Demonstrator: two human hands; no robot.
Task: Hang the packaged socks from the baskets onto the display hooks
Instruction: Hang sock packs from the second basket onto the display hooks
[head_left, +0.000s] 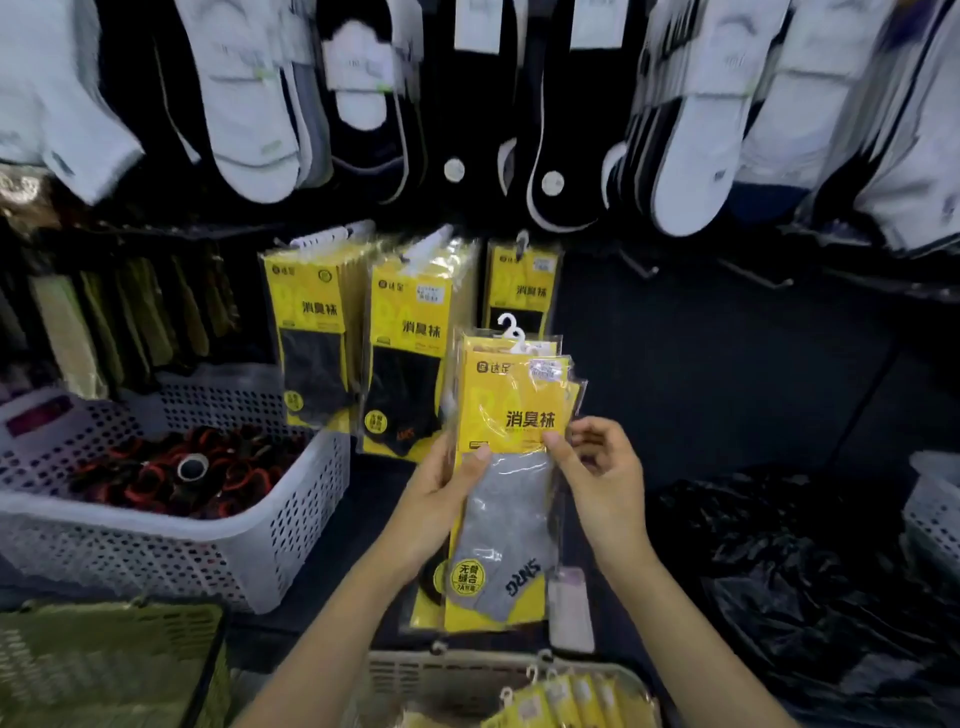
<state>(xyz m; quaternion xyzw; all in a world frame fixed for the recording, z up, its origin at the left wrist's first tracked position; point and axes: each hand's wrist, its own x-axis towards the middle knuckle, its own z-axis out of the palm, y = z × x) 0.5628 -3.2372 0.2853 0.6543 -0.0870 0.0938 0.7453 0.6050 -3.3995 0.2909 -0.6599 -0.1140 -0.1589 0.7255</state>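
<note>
My left hand (441, 499) grips a small stack of yellow sock packs (506, 467) from the left side, thumb across the front. The front pack shows a grey sock and has white plastic hangers at its top. My right hand (597, 467) pinches the right edge of the front pack with thumb and fingers. Behind, three groups of the same yellow packs (410, 338) hang on display hooks; the right group (522, 286) is thin. A beige basket (415, 675) at the bottom holds more yellow packs (561, 701).
Empty metal hooks (753, 275) stick out to the right of the hung packs. White and black socks (691, 130) hang above. A white perforated basket (249, 540) with red-black items stands left, a green basket (104, 660) lower left, black plastic (805, 571) right.
</note>
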